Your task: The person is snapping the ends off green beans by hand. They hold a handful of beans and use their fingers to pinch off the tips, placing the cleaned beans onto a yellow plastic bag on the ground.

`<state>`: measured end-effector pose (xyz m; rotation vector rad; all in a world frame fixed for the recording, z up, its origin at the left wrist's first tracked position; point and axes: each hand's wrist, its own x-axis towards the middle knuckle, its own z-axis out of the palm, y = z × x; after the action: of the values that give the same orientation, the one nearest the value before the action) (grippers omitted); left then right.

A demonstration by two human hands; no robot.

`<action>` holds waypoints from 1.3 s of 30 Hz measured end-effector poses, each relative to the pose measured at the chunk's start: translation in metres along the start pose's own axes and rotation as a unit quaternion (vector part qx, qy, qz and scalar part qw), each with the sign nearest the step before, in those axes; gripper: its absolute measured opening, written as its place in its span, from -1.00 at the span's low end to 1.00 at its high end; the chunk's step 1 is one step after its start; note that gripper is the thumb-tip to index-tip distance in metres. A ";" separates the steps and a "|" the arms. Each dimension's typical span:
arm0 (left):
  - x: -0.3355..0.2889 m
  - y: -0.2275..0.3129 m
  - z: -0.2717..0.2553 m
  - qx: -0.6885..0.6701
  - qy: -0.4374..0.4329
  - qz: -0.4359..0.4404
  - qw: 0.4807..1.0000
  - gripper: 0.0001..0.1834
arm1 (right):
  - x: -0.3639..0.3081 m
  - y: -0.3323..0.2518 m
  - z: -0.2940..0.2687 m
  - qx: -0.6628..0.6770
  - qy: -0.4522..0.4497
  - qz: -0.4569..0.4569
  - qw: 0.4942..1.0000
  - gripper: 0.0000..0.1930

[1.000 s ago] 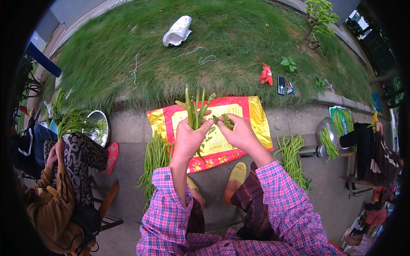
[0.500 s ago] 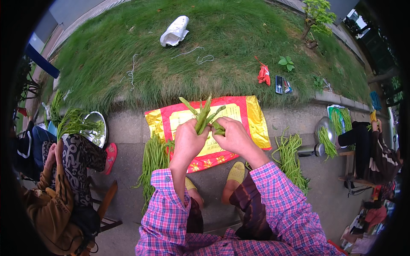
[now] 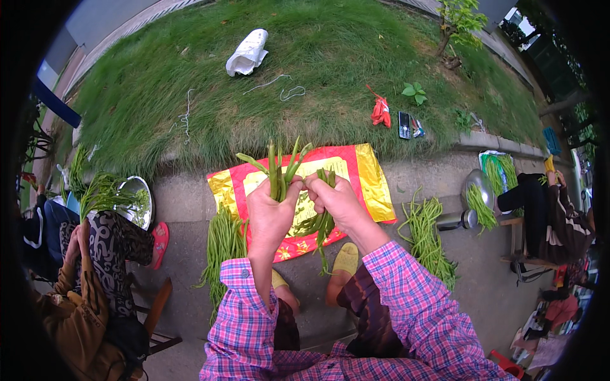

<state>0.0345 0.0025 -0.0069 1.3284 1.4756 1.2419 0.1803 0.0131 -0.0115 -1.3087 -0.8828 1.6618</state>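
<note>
My left hand (image 3: 265, 214) is closed around a bunch of long green beans (image 3: 273, 170) whose ends fan upward. Close beside it, thumbs nearly meeting, my right hand (image 3: 338, 202) grips more long green beans (image 3: 324, 223) that dangle below the fingers. Both hands are above a red and yellow plastic sheet (image 3: 373, 184) spread on the pavement, with some green pieces visible under the hands. One pile of long beans (image 3: 222, 254) lies left of the sheet, another pile of long beans (image 3: 429, 244) to its right.
At left sits a person (image 3: 89, 298) holding beans near a metal basin (image 3: 145, 219). Another person (image 3: 540, 209) sits at right by a metal pan (image 3: 471, 190). Beyond the sheet, the grass (image 3: 159, 101) holds a white bag (image 3: 248, 54), a red bag (image 3: 380, 113) and a phone (image 3: 404, 125).
The beans in my right hand now hang down, where before only a short part showed at the fingers. The bunch in my left hand stands more upright. The whole view has shifted slightly.
</note>
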 end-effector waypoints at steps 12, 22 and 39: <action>0.011 0.004 -0.012 -0.213 -0.070 -0.171 0.959 -0.66 | 0.003 -0.009 -0.012 0.116 -0.001 -0.007 0.993 -0.74; 0.008 0.011 -0.019 -0.197 -0.218 -0.170 0.941 -0.74 | 0.001 -0.016 -0.020 0.187 -0.032 0.037 0.981 -0.64; 0.021 -0.011 -0.022 -0.290 -0.010 -0.209 0.934 -0.58 | 0.015 -0.012 -0.040 0.237 0.096 -0.099 0.962 -0.73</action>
<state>0.0073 0.0194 -0.0113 0.5952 1.1617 1.2357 0.2196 0.0334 -0.0152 -0.9911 -0.4445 1.4440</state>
